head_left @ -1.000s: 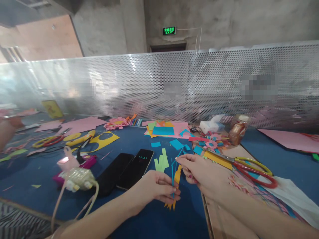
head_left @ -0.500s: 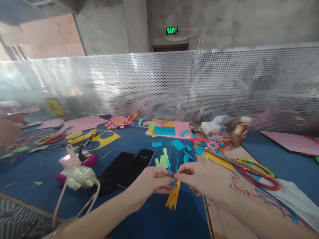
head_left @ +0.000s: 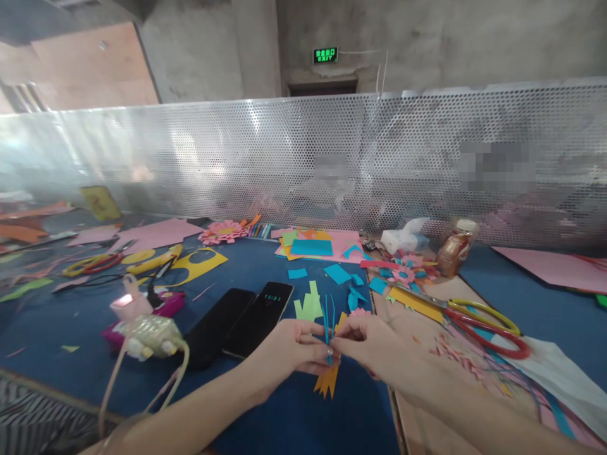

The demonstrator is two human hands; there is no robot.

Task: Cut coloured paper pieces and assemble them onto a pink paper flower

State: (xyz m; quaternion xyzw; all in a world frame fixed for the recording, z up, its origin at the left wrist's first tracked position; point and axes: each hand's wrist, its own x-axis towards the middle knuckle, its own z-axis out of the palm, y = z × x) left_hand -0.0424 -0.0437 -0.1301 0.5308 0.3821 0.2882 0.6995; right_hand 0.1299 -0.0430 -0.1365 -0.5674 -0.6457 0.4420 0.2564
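Several thin blue paper strips [head_left: 327, 319] stand upright between my two hands, their upper ends spread apart. My left hand [head_left: 303, 346] is closed on the lower part of these strips. Thumb and fingers of my right hand [head_left: 355, 341] pinch at the strips from the other side, close against the left fingertips. Just below the hands lies an orange paper piece with a fringed, pointed end [head_left: 325, 383], partly covered by the fingers. Light green paper pieces [head_left: 309, 303] lie just behind the left hand. A pink paper edge [head_left: 360, 312] shows behind the right hand.
Two dark phones [head_left: 258, 319] lie left of my hands, beside a cable-wrapped charger [head_left: 154, 335]. Red-and-yellow scissors [head_left: 493, 325] rest at the right. Blue paper scraps [head_left: 337, 273], a tissue pack [head_left: 403, 241] and a brown bottle [head_left: 456, 249] are farther back, before a perforated metal screen [head_left: 227, 164].
My hands have drawn slightly closer together around the blue strips, whose tops stand nearer each other. A blurred hand at the far left has left the view, and orange paper shows there.
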